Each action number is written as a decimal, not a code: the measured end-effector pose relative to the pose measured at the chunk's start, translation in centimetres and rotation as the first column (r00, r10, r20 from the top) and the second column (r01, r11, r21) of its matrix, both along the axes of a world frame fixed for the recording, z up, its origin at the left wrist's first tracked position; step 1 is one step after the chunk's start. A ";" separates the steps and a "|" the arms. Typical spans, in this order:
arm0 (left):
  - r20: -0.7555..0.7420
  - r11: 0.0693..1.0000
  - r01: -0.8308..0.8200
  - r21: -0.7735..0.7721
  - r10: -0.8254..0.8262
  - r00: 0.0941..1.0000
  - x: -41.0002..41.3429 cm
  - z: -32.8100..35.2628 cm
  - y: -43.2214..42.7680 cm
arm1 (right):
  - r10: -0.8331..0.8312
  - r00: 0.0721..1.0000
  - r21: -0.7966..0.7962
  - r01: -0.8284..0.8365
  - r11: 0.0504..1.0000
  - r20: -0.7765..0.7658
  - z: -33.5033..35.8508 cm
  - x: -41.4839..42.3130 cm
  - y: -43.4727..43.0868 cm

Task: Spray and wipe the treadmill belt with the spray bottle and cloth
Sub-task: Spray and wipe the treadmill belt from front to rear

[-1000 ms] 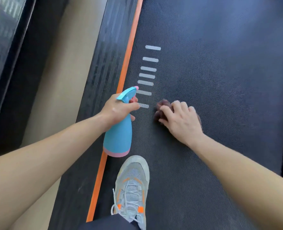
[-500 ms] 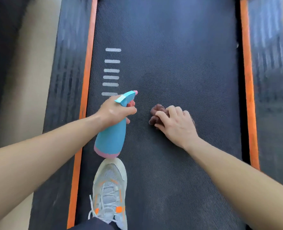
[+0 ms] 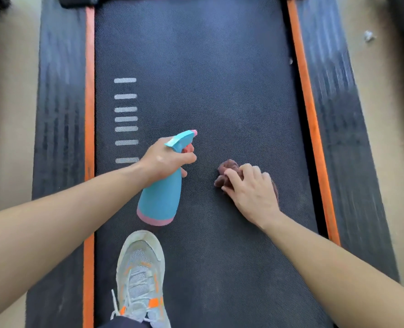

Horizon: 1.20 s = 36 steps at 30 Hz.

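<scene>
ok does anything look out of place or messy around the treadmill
A small crumpled white scrap lies on the beige floor past the right side rail, and a pale fleck sits at the black treadmill belt's right edge. Nothing looks spilled or damaged.

Item count, as visible: one spray bottle (image 3: pixel 159 197), one cloth (image 3: pixel 227 172), one treadmill belt (image 3: pixel 219 79), and one shoe (image 3: pixel 140 273). Two hands are in view, one left hand (image 3: pixel 164 159) and one right hand (image 3: pixel 250 192). The belt carries seven white stripes (image 3: pixel 126 119) in a single column, and two orange strips (image 3: pixel 89 91) border it, one per side.
</scene>
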<state>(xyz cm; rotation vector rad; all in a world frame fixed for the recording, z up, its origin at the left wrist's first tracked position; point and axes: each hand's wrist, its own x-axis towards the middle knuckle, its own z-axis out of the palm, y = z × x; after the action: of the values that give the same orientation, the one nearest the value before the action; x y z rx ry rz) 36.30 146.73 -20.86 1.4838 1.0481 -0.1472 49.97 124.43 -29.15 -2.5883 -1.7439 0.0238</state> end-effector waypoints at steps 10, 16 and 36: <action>-0.068 0.979 -0.201 0.038 0.203 0.977 -6.1 1.4 3.1 | 0.010 0.996 0.021 -0.008 1.000 -0.086 0.6 -3.0 11.5; -0.118 0.933 -0.355 0.055 0.359 0.926 -12.6 0.9 3.3 | -0.006 0.997 0.029 0.008 1.000 -0.075 0.1 -8.1 13.4; -0.248 0.947 -0.317 0.042 0.317 0.915 -17.9 1.8 3.9 | 0.015 1.000 0.040 -0.014 0.999 -0.026 0.8 -7.6 16.0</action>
<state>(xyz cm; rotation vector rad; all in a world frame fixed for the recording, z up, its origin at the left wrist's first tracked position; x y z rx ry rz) 18.42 150.58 -19.03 1.2962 1.4824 -0.1053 42.39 140.43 -28.35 -2.5356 -1.7358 0.0232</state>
